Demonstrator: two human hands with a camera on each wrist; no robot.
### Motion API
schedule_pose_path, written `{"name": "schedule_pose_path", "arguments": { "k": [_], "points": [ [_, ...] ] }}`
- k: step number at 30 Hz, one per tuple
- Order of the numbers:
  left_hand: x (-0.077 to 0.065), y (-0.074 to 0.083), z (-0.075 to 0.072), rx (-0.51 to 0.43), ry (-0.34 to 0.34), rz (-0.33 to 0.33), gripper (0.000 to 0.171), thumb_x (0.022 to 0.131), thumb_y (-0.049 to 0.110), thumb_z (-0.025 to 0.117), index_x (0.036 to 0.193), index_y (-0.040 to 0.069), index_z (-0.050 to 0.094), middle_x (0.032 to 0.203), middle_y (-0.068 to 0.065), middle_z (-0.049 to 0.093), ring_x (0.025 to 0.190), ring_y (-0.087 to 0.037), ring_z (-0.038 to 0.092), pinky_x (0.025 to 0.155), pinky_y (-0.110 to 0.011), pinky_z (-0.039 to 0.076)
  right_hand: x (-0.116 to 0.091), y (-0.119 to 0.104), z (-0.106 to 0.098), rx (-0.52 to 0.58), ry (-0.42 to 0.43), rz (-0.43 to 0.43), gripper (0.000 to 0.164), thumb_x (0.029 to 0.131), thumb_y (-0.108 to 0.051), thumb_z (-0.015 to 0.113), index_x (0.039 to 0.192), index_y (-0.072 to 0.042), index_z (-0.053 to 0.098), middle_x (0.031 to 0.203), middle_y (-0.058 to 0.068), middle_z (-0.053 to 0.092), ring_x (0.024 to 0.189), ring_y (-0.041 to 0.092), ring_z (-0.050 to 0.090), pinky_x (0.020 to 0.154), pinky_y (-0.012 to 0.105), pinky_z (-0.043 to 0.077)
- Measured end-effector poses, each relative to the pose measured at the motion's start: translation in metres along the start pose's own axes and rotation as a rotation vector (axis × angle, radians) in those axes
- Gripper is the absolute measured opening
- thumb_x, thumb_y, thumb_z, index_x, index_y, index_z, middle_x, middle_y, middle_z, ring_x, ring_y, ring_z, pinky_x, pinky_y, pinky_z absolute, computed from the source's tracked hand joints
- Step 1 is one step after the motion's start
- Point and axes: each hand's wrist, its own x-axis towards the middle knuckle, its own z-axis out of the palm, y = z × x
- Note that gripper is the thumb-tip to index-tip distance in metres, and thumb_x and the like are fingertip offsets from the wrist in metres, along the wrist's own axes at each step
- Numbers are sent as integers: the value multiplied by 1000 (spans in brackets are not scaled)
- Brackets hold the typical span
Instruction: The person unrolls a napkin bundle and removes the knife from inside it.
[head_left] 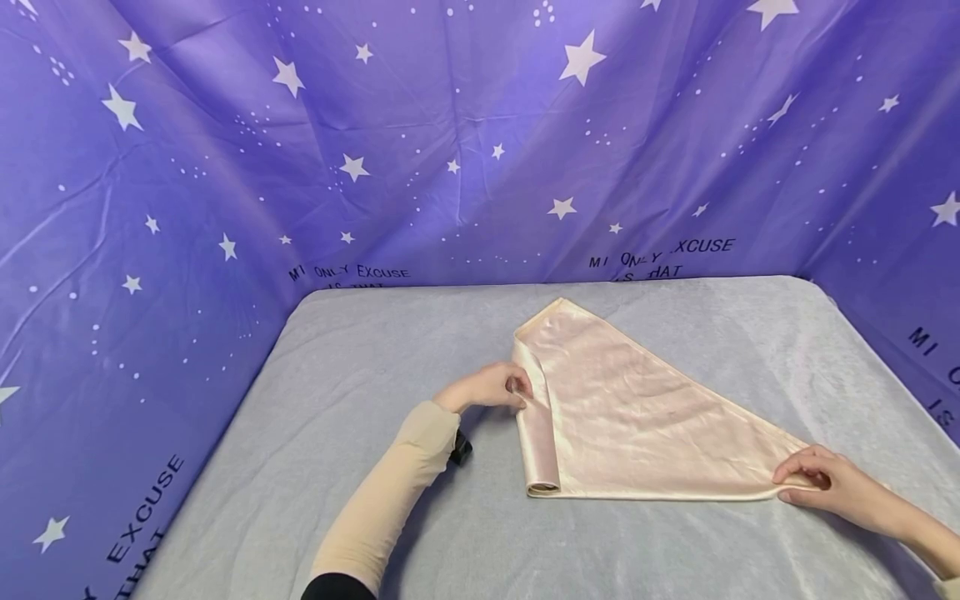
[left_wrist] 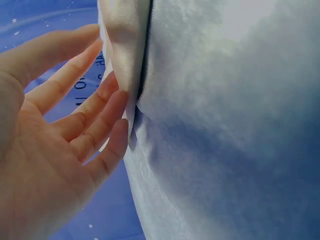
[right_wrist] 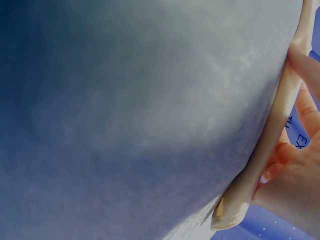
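Note:
A shiny pale pink satin cloth (head_left: pixel 645 408) lies on the grey covered table, folded to a shape that narrows toward the right. Along its left side runs a rolled or folded-over band (head_left: pixel 538 446), with a coiled end at the front. My left hand (head_left: pixel 495 385) pinches this band near its middle; in the left wrist view its fingertips meet the cloth's edge (left_wrist: pixel 127 45). At the narrow right end, my right hand (head_left: pixel 840 493) grips the corner, thumb in front and fingers on top. The right wrist view shows the cloth's edge (right_wrist: pixel 280 117) beside that hand.
The table (head_left: pixel 315 467) has a soft grey cover with rounded back corners. A purple curtain (head_left: pixel 420 125) with white stars and black lettering hangs behind it and along both sides. A small black object (head_left: pixel 461 450) sits at the left wrist.

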Motion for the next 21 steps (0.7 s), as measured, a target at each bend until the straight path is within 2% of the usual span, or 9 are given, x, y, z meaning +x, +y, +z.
{"name": "schedule_pose_path", "arguments": {
  "k": [4, 10, 21],
  "points": [
    [4, 3, 0, -23, 42, -23, 13, 77, 4, 63, 90, 2, 62, 84, -6, 61, 71, -8, 53, 65, -16, 42, 0, 0, 0, 1, 1, -5, 35, 62, 9, 71, 80, -19, 61, 80, -12, 50, 67, 2, 34, 53, 20, 24],
    [10, 13, 1, -17, 86, -31, 14, 77, 6, 64, 90, 4, 62, 83, -3, 60, 72, -9, 52, 65, -17, 41, 0, -1, 0, -6, 1, -1, 35, 62, 9, 70, 80, -19, 61, 80, -12, 49, 67, 3, 34, 53, 20, 23],
    [18, 22, 9, -4, 53, -24, 21, 74, 9, 69, 94, 1, 63, 89, -12, 54, 67, -12, 52, 58, -15, 41, 0, 0, 0, -10, -1, 11, 33, 63, 9, 70, 80, -18, 61, 78, -11, 49, 66, 3, 34, 53, 20, 23]
  ]
}}
